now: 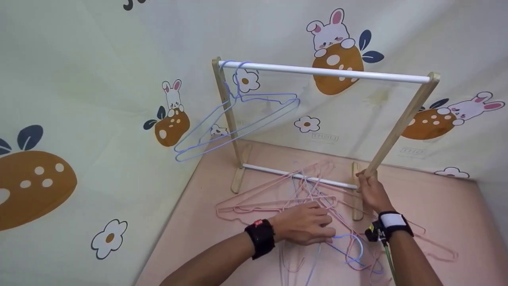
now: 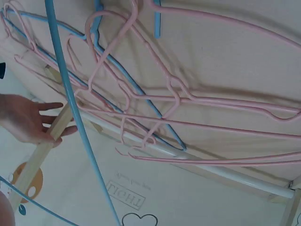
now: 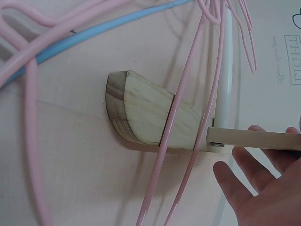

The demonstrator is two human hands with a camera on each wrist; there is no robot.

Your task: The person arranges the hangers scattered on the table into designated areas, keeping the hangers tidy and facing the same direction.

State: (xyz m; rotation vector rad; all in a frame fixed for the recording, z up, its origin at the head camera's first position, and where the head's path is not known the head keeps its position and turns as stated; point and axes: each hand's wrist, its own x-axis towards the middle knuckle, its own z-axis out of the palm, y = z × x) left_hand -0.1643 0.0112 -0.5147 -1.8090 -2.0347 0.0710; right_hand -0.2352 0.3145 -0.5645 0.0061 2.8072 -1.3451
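My left hand (image 1: 304, 223) is over the pile of hangers, its fingers curled round a blue hanger (image 1: 359, 244). The hook end sticks out to the right of the fingers. In the left wrist view, this blue hanger's wire (image 2: 77, 110) crosses close to the camera. Low on the right post (image 1: 401, 121) of a small clothes rack, my right hand (image 1: 374, 192) grips the wood. Its fingers (image 3: 254, 167) show beside the post in the right wrist view. Two bluish hangers (image 1: 238, 129) hang at the left end of the white top rail (image 1: 325, 71).
Several pink hangers (image 1: 258, 194) lie tangled with blue ones on the pink surface (image 1: 190, 238), some across the lower white rail (image 1: 270, 171). A wooden foot (image 3: 150, 110) of the rack stands under pink wires. Behind it is a rabbit-patterned cloth backdrop (image 1: 278, 28).
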